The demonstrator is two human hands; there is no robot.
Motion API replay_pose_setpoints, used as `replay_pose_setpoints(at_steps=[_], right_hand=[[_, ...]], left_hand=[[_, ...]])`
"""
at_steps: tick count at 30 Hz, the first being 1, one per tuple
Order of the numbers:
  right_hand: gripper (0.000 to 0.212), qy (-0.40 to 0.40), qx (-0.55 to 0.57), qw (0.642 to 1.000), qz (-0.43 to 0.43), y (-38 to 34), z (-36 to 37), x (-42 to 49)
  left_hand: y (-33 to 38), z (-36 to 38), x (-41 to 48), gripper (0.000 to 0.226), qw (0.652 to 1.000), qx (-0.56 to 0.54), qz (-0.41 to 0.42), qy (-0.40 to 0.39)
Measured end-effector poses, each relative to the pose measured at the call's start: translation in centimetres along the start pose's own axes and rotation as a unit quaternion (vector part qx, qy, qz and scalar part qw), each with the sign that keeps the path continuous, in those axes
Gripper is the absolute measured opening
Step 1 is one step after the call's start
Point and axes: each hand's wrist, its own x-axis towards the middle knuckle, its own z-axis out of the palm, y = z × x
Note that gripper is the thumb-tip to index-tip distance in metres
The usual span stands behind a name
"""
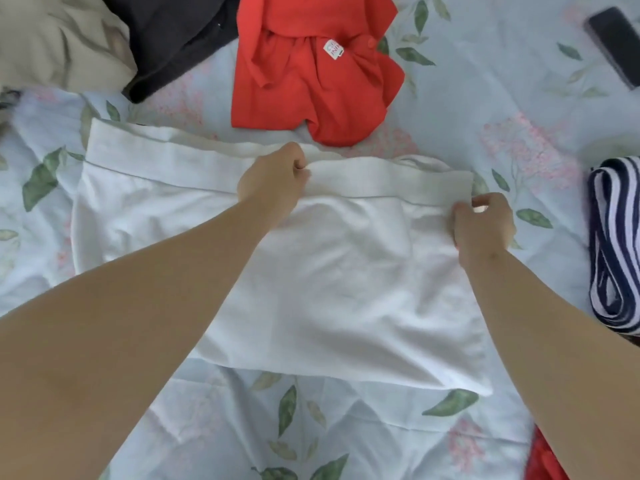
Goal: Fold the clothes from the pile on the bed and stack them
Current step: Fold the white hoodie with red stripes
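The label [333, 50] on the red top [311, 88] is too blurred to read. A dark object [616, 46] and a striped cloth [613, 244] are cut by the right edge, a red cloth [543, 460] by the bottom edge, and a beige cloth [52, 36] by the top. The left hand [273, 178] hides its own fingertips where it pinches the white garment [346, 289].

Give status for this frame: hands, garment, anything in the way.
Left hand grips far band of white garment; right hand pinches band's right end. Garment spread on bed. Red garment just beyond, striped garment at right, neither on it.
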Motion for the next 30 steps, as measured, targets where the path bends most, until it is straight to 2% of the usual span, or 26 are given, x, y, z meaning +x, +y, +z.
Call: replay_pose_setpoints(at_steps=[3,6,8,10,11,13,15,16,18,20,23,26,28,30], right_hand=[[0.002,-0.011,0.031,0.999,-0.026,0.0,-0.5,0.1],[0.016,0.025,0.156,0.987,-0.026,-0.9,-1.5,0.1],[0.021,0.062,0.243,0.967,-0.035,-2.0,-2.4,0.2],[0.02,0.089,0.273,0.957,-0.038,-2.7,-3.2,0.5],[0.018,0.084,0.268,0.959,-0.043,-2.7,-3.3,0.5],[0.017,0.02,0.215,0.975,-0.052,-2.1,-3.2,0.1],[0.043,-0.058,0.132,0.988,-0.049,-0.3,-3.0,-1.1],[0.056,-0.065,0.085,0.993,-0.047,0.9,-3.0,-2.0],[0.067,-0.032,-0.013,0.999,-0.036,3.6,-3.0,-4.8],[0.069,-0.021,-0.086,0.996,0.017,6.2,-3.0,-8.1],[0.059,-0.067,-0.12,0.986,0.092,8.9,-3.1,-11.2],[0.039,-0.093,-0.085,0.991,0.055,9.3,-4.4,-10.5],[0.038,-0.057,-0.101,0.993,-0.003,9.2,-5.8,-9.4],[0.037,-0.018,-0.103,0.994,-0.022,9.4,-6.6,-9.0]], left_hand=[[0.5,-0.7,-0.5,0.008,0.997,-0.069,0.014,0.022],[2.2,-1.6,-0.5,0.011,0.979,-0.194,0.034,0.06],[3.5,-1.9,-0.3,0.012,0.968,-0.222,0.065,0.101],[4.5,-1.7,0.0,0.007,0.961,-0.237,0.091,0.107],[4.6,-1.4,-0.1,0.008,0.965,-0.229,0.106,0.077],[4.4,-0.3,-0.8,0.033,0.977,-0.146,0.149,-0.039],[3.2,0.8,-2.6,0.061,0.977,0.011,0.182,-0.112],[2.3,1.2,-4.1,0.066,0.972,0.088,0.192,-0.101],[0.5,2.1,-7.7,0.067,0.965,0.176,0.19,-0.05],[-1.0,3.0,-11.5,0.069,0.969,0.199,0.141,-0.042],[-2.6,4.8,-14.1,0.07,0.965,0.241,0.077,-0.068],[-2.9,5.8,-13.0,0.069,0.96,0.254,0.072,-0.095],[-2.4,5.6,-12.6,0.068,0.962,0.249,0.087,-0.075],[-2.0,5.2,-13.5,0.068,0.96,0.245,0.13,-0.03]])
